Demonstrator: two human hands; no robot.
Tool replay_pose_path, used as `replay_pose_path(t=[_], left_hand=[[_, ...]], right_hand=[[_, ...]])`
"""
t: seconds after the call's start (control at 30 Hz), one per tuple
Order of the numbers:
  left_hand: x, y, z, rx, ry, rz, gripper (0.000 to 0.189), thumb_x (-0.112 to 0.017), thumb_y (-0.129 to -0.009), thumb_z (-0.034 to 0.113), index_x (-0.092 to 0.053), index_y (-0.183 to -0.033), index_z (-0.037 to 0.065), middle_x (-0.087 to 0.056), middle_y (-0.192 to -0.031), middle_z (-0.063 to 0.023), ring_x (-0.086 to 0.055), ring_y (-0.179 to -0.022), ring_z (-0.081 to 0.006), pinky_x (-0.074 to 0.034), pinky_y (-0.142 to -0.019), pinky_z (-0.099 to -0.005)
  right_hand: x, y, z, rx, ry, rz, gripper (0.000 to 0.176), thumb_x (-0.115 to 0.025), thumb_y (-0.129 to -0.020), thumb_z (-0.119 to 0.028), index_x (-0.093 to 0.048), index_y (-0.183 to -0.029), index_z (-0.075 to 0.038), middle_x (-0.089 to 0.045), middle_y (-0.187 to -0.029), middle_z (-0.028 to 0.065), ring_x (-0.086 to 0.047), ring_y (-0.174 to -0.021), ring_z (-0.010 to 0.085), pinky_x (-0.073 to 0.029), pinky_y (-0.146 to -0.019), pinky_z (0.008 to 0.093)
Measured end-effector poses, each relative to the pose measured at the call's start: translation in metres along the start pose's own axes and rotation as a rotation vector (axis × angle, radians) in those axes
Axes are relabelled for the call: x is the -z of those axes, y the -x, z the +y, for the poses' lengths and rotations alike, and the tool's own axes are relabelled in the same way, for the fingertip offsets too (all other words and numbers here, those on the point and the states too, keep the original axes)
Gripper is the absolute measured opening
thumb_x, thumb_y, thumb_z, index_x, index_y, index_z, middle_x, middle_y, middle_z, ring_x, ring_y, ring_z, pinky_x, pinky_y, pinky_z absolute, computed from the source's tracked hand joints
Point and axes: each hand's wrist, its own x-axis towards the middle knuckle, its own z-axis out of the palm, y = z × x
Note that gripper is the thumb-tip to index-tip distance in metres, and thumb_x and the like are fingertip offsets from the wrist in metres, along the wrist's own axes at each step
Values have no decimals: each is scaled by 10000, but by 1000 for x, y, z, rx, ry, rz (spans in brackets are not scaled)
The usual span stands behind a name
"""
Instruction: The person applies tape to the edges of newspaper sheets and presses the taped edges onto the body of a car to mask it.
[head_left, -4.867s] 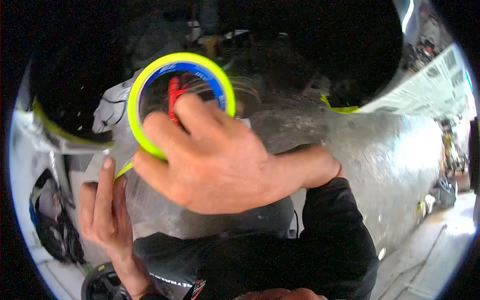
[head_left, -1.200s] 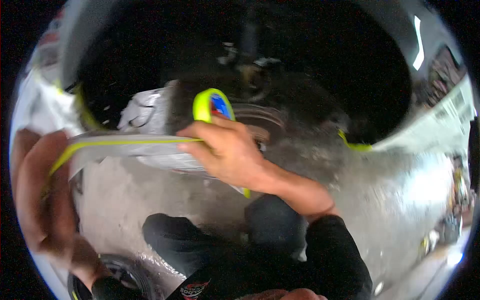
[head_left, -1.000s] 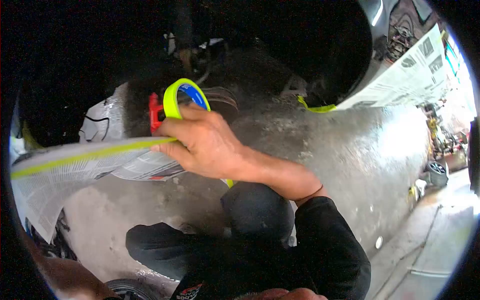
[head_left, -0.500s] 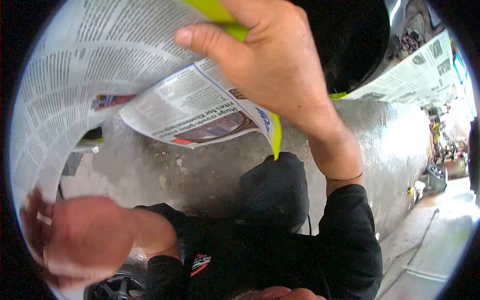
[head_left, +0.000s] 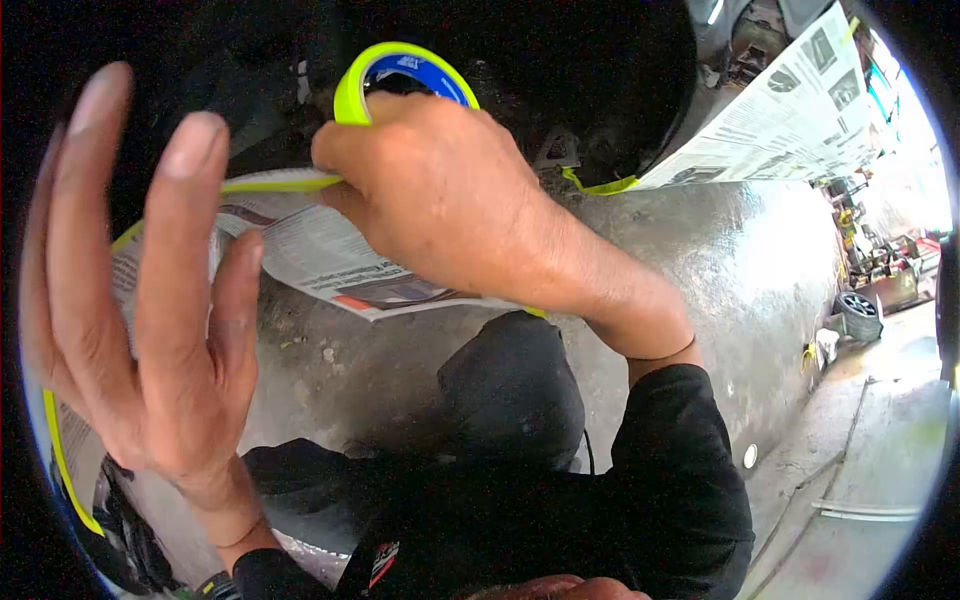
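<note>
Grey concrete floor (head_left: 720,235) spreads around me, glossy toward two and three o'clock, while a deep dark hollow (head_left: 580,60) fills twelve o'clock, too black for me to make out much inside. At two o'clock hangs another newspaper sheet (head_left: 770,110), its lower end edged with yellow tape. A spoked wheel (head_left: 860,312) sits at three o'clock near a jumble of gear, and a small white disc (head_left: 750,456) lies on the floor at four. My knee (head_left: 515,390) juts up at six o'clock, and something black and crumpled (head_left: 135,535) lies at eight. At eleven o'clock is the roll of tape (head_left: 352,98), fluorescent yellow outside with a printed blue core, tilted, its lower part covered by my right hand (head_left: 325,180), which grips it and pinches a yellow-taped edge between thumb and finger. From there the newspaper (head_left: 325,255) curves round to nine o'clock, printed and bordered in yellow. My left hand (head_left: 150,380), fingers spread, blocks part of it; I can't tell whether it touches the paper.
</note>
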Motion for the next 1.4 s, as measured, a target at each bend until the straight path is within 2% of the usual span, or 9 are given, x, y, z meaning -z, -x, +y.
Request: replay_pose_path(t=[0.27,0.5,0.67,0.73,0.8,1.03,1.1,1.2,1.4], left_hand=[[13,-24,12,-91,-9,-303,357,-749,-774,9,-706,-1128,-6,-695,-1118,-148,-670,-1069,-374,-558,-960,-456],[18,-20,21,429,214,-286,342,-570,-972,-15,-634,-1308,-10,-594,-1391,-155,-561,-1294,-266,-486,-1063,-390],[31,-60,-9,-128,-87,-203,344,-740,-895,68,-695,-1234,27,-705,-1070,-133,-667,-956,-201,-568,-816,-324],[27,-44,-16,-47,-81,-267,337,-710,-913,65,-682,-1246,25,-666,-1135,-142,-632,-1019,-216,-538,-863,-331],[19,20,-30,312,76,-415,327,-582,-979,24,-631,-1301,6,-545,-1395,-168,-522,-1281,-273,-444,-1057,-370],[8,-25,3,177,260,-358,170,-652,-858,-19,-641,-1026,-42,-621,-1052,-181,-608,-1017,-343,-490,-891,-417],[18,-49,16,153,210,-359,156,-674,-812,11,-636,-956,-33,-605,-982,-172,-592,-952,-342,-471,-842,-424],[19,-67,26,119,193,-191,169,-717,-703,6,-610,-831,-15,-562,-856,-147,-540,-818,-354,-431,-735,-440],[42,-40,15,135,187,-213,199,-726,-642,55,-602,-782,-14,-537,-809,-127,-527,-764,-328,-420,-725,-436]], right_hand=[[15,37,4,-119,-99,-79,244,-744,-847,-220,-676,-1031,-74,-623,-869,170,-652,-799,373,-547,-676,475],[16,108,29,-370,-154,-103,380,-784,-849,-303,-693,-1147,-85,-647,-976,156,-652,-896,366,-540,-738,452],[24,172,57,-521,-249,26,244,-765,-881,-265,-713,-1030,-79,-651,-917,169,-664,-823,365,-549,-702,450],[29,192,71,-560,-264,85,197,-780,-870,-220,-729,-996,-78,-663,-888,164,-672,-803,356,-544,-690,430],[41,206,81,-601,-237,165,154,-792,-862,-177,-738,-956,-68,-679,-852,159,-677,-781,341,-534,-678,405],[71,247,93,-745,-110,361,308,-843,-813,-255,-740,-1019,-50,-719,-923,135,-689,-817,258,-533,-725,373],[73,258,81,-614,-267,334,579,-850,-797,-393,-690,-1220,-31,-703,-1044,141,-676,-936,261,-525,-801,389],[46,244,44,-566,-298,262,766,-765,-855,-502,-568,-1401,-3,-662,-1163,158,-645,-1057,285,-504,-879,399],[31,223,62,-583,-383,300,727,-492,-997,-546,-489,-1478,0,-620,-1223,204,-610,-1136,325,-461,-979,409]])
